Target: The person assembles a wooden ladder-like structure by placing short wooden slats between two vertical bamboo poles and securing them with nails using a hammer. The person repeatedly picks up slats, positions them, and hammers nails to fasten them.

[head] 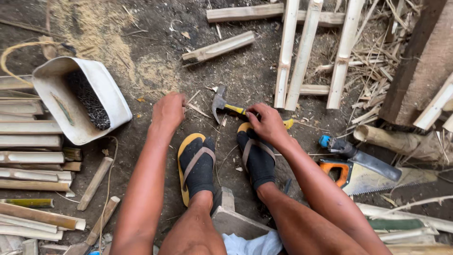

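Note:
I sit over a dirt floor with my feet in black socks and yellow sandals (197, 165). My right hand (267, 123) is closed around the yellow-and-black handle of a claw hammer (220, 102), whose steel head lies on the ground to the left. My left hand (168, 111) reaches down to the dirt just left of the hammer head, fingers curled at the ground; whether it pinches anything is hidden. A white tub (111, 96) holding many dark nails lies tilted to the left.
Split bamboo slats (31, 158) are stacked at the left. A bamboo lattice frame (306, 52) lies ahead. An orange-handled handsaw (361, 178) and a knife with a blue-capped handle (361, 158) lie at right. A loose bamboo piece (219, 46) rests farther ahead.

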